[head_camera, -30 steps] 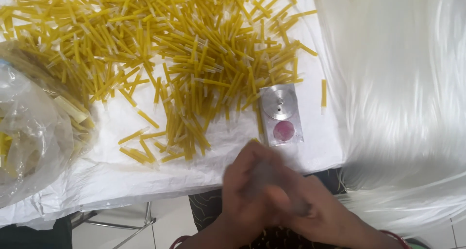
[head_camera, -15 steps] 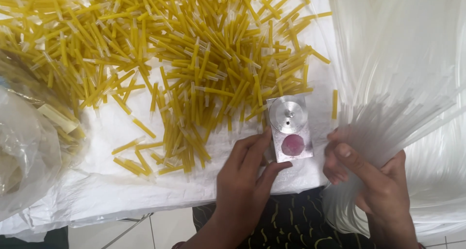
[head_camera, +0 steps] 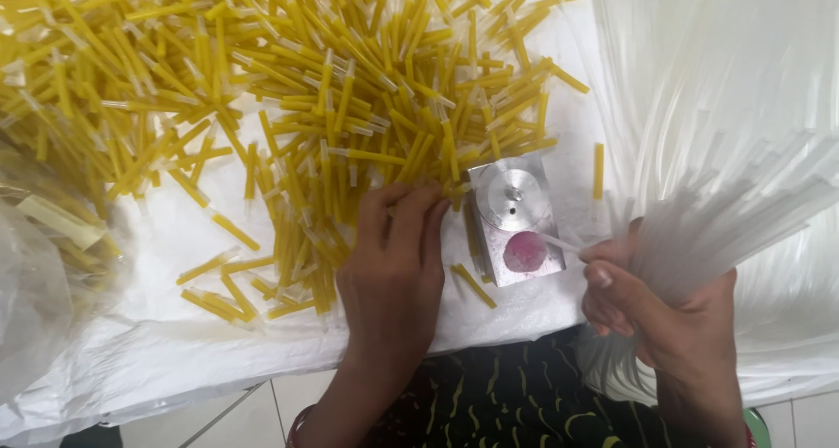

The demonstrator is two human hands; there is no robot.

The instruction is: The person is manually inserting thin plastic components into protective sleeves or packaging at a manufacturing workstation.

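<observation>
Left hand (head_camera: 393, 269): fingers pinching yellow tubes (head_camera: 288, 107) at pile edge, just left of metal block (head_camera: 516, 216) | Right hand (head_camera: 651, 312): gripping bundle of clear tubes (head_camera: 725, 229), one clear tube tip at pink pad (head_camera: 525, 252) on block | all on white sheet (head_camera: 175, 343).

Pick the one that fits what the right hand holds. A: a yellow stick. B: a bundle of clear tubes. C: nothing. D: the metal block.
B: the right hand grips a bundle of clear tubes, one tube end pointing at the pink spot on the metal block, while the left hand reaches into the yellow sticks.
</observation>
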